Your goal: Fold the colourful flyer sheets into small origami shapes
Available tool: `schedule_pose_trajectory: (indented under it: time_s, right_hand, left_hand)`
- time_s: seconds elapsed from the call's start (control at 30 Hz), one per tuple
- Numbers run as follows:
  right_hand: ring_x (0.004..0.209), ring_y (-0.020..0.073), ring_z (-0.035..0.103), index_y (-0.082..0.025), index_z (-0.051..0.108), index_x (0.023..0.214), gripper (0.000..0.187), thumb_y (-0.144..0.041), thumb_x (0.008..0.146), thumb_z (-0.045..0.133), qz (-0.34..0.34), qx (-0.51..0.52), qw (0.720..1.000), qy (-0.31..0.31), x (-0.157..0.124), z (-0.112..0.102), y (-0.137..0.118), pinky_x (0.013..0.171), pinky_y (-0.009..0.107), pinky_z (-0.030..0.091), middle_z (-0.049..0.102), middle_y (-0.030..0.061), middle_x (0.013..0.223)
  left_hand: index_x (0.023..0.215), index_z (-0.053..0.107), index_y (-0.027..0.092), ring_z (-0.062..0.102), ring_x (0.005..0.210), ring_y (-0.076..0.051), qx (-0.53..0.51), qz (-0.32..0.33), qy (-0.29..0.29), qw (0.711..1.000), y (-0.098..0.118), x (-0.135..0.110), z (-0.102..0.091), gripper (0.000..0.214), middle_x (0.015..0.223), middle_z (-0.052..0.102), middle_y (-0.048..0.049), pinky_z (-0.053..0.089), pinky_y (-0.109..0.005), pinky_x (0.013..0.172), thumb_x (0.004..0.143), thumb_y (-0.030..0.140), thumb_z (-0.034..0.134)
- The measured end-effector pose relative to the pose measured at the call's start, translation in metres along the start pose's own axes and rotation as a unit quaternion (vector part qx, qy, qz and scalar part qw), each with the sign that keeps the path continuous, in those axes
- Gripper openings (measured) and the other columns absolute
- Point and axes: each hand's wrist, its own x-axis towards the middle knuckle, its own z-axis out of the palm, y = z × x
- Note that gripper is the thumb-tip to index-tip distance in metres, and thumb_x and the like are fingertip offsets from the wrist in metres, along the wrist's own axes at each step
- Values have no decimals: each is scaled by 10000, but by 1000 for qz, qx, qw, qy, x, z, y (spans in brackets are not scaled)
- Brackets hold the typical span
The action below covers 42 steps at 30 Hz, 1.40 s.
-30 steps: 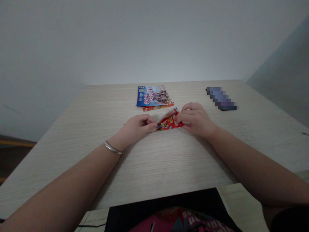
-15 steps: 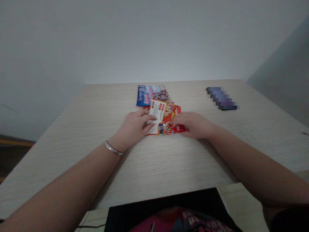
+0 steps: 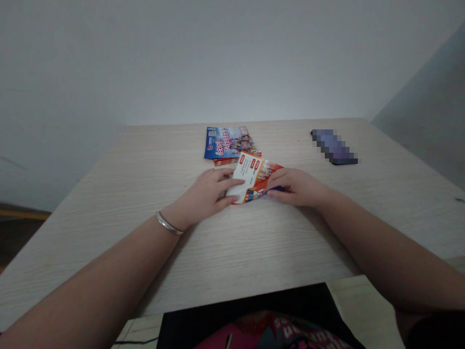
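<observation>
A red leaflet [image 3: 250,170] with a white printed panel lies on the table in front of me. My left hand [image 3: 212,190] rests on its left end, fingers stretched and apart, thumb near the lower edge. At the right end, my right hand [image 3: 296,188] pinches the leaflet between thumb and fingers. The lower right edge curls up there, and a strip of blue underside shows. Part of the right end is hidden by my right fingers.
Behind the leaflet lies a blue flyer [image 3: 220,143] with pink lettering, on top of another red printed sheet [image 3: 223,162]. A phone [image 3: 334,147], partly pixelated, lies at the back right. A dark flat object [image 3: 247,303] is at the near table edge. A wall [image 3: 232,63] stands behind.
The leaflet has shifted right and turned a little clockwise, off the red sheet under the blue flyer. Its lower right edge has curled up in my right hand. My left hand moved slightly right.
</observation>
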Motion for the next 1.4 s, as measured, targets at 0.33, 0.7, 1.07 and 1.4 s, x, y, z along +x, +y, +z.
schedule_pose_trajectory:
  time_s: [0.33, 0.7, 1.07, 1.4]
  right_hand:
    - [725, 143, 626, -227, 766, 976, 199, -338, 906, 617, 161, 64, 984, 33, 2, 8, 6, 675, 277, 459, 750, 12, 881]
    - [840, 185, 686, -210, 720, 976, 136, -272, 890, 636, 190, 28, 980, 44, 12, 18, 6, 749, 305, 497, 773, 45, 1002]
    - [989, 243, 661, -214, 666, 928, 91, -292, 890, 640, 183, -96, 978, -1, 16, 23, 5, 823, 363, 505, 724, 82, 1058]
    - [755, 196, 620, -203, 639, 862, 131, -331, 886, 625, 234, -136, 963, -17, 20, 28, 4, 640, 305, 422, 707, 61, 874]
  left_hand:
    - [1262, 697, 185, 587, 1216, -312, -22, 1, 25, 999, 0, 1, 2, 422, 1336, 614, -182, 478, -535, 1032, 989, 459, 526]
    - [1181, 731, 177, 607, 1144, -286, -46, -41, 26, 998, 5, 3, 5, 375, 1251, 650, -152, 492, -496, 1008, 964, 440, 576]
    - [1137, 701, 234, 599, 1088, -251, -88, -54, 35, 994, -1, 3, 17, 275, 1141, 652, -90, 493, -447, 969, 889, 353, 694]
    - [1126, 704, 221, 587, 1089, -255, -87, -68, 26, 994, 0, 1, 17, 225, 1115, 672, -87, 474, -438, 969, 926, 296, 631]
